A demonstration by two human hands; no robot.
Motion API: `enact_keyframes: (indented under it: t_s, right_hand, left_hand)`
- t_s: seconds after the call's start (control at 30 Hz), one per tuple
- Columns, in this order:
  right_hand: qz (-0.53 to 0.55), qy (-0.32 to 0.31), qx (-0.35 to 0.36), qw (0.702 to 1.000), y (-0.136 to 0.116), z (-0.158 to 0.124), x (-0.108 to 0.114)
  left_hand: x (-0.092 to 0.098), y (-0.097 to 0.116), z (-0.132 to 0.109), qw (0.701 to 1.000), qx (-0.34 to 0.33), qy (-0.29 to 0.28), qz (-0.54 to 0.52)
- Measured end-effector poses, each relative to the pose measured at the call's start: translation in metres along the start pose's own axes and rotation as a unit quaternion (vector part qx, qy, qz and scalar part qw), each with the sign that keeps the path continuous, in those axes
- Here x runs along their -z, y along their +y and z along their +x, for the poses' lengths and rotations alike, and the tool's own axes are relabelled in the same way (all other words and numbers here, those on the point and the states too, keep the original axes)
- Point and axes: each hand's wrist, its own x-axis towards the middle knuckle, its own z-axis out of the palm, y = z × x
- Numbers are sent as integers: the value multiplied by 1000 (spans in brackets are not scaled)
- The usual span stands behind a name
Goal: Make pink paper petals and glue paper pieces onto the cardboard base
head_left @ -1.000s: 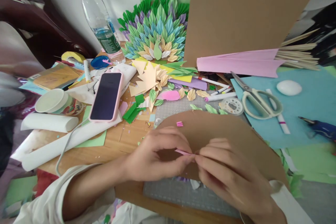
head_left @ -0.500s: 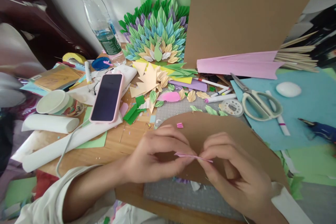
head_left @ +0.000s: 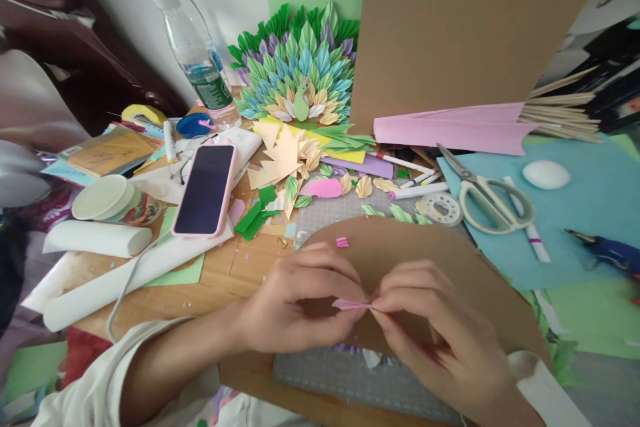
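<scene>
Between my two hands is a small folded strip of pink paper point(head_left: 350, 305). My left hand point(head_left: 307, 297) pinches it between thumb and fingers, and its left end sticks out inside the curl of that hand. The fingertips of my right hand point(head_left: 435, 320) grip the other end, which they hide. Both hands hover above a brown cardboard piece point(head_left: 450, 250) with a rounded edge. On that cardboard, just beyond my left hand, lies a tiny bright pink paper scrap point(head_left: 342, 241). A grey cutting mat point(head_left: 345, 373) shows beneath the cardboard.
A paper peacock point(head_left: 301, 73) with layered feathers stands at the back beside a tall cardboard sheet point(head_left: 465, 33). Scissors point(head_left: 493, 203) and a blue-handled tool point(head_left: 610, 252) lie right. A phone point(head_left: 205, 190), paper cup point(head_left: 117, 199) and bottles point(head_left: 200, 67) are left. Paper leaves point(head_left: 364, 187) lie ahead.
The right end of the pink paper, visible before past my right fingertips, is now hidden in their pinch. My hands stay close together. The whole view has shifted slightly.
</scene>
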Motion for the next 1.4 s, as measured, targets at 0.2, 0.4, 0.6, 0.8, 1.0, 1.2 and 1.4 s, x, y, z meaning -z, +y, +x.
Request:
enact_keyframes:
  t_s: [0.2, 0.4, 0.6, 0.8, 1.0, 1.2, 1.4]
  right_hand:
    - [-173, 71, 61, 980, 3, -5, 4]
    - [-211, 40, 131, 968, 5, -9, 3]
    - [-235, 57, 111, 964, 2, -8, -1]
    - [-143, 34, 42, 988, 2, -8, -1]
    - [-32, 39, 8, 999, 2, -8, -4]
    - [108, 71, -63, 990, 0, -11, -8]
    - [277, 105, -193, 935, 1, -10, -9]
  left_hand:
    - [-2, 0, -2, 998, 59, 21, -6]
    - [-2, 5, 0, 991, 112, -1, -76]
    - [-2, 6, 0, 993, 92, 17, -64]
    - [-1, 5, -1, 994, 77, 18, -76]
    - [-1, 4, -2, 994, 78, 20, -71]
    - [-1, 5, -1, 983, 143, 19, -116]
    - [1, 5, 0, 964, 186, 23, -190]
